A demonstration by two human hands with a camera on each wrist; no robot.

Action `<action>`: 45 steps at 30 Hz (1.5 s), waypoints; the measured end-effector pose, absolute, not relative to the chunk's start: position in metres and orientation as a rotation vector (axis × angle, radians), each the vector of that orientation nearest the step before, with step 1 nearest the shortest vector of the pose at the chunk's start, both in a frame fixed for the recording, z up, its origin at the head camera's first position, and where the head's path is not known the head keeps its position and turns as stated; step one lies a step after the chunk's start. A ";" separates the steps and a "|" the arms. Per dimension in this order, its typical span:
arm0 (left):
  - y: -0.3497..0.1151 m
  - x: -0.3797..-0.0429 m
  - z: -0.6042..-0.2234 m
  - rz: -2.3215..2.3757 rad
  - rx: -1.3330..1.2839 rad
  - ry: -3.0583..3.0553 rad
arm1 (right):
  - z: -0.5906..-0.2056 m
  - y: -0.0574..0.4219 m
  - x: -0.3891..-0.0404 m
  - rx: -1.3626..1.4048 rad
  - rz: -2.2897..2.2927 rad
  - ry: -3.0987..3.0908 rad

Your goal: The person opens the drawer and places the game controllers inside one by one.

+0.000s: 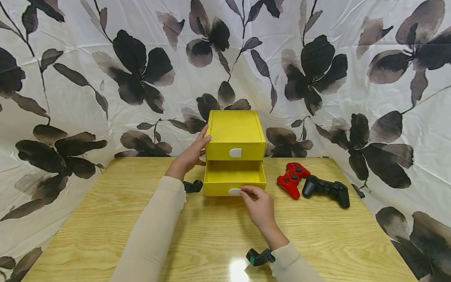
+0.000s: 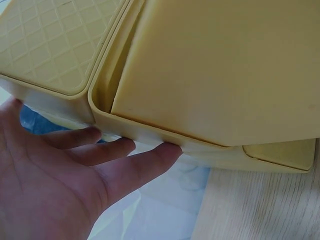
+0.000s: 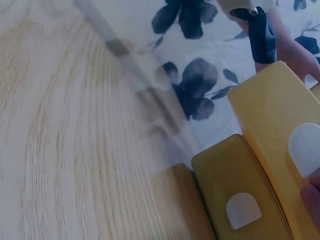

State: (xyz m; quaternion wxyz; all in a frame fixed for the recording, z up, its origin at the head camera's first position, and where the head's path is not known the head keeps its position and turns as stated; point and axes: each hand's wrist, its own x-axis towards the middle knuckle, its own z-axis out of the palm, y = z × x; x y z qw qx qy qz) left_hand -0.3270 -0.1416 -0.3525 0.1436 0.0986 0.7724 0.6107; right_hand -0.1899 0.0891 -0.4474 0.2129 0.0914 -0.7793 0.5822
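A yellow two-drawer plastic box (image 1: 235, 127) stands on the table in the head view. Its upper drawer (image 1: 216, 152) sits in the box, while the lower drawer (image 1: 218, 189) is pulled out, showing its yellow inside. My right hand (image 1: 260, 205) pinches the white handle (image 1: 234, 192) of that lower drawer between thumb and fingers. My left hand (image 1: 192, 154) rests against the box's left side, thumb near the top edge. Extended fingers (image 2: 145, 167) touch the yellow wall in the left wrist view. Only fingertips of my right hand show in the right wrist view, beside a white handle (image 3: 306, 147).
A red game controller (image 1: 291, 180) and a black game controller (image 1: 325, 190) lie to the right of the box. The wooden table (image 1: 211, 239) meets a floral cloth (image 1: 148, 23) behind and at the sides. Black wrist devices (image 1: 260, 257) sit near both sleeves.
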 end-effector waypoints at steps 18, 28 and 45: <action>-0.146 -0.330 -0.350 1.778 0.284 2.162 | -0.434 0.119 -0.189 0.379 1.370 -2.204; -0.143 -0.330 -0.350 1.736 0.316 2.232 | -0.422 0.146 -0.191 0.451 1.245 -2.183; -0.143 -0.328 -0.348 1.696 0.350 2.266 | -0.408 0.203 -0.202 0.411 1.011 -2.305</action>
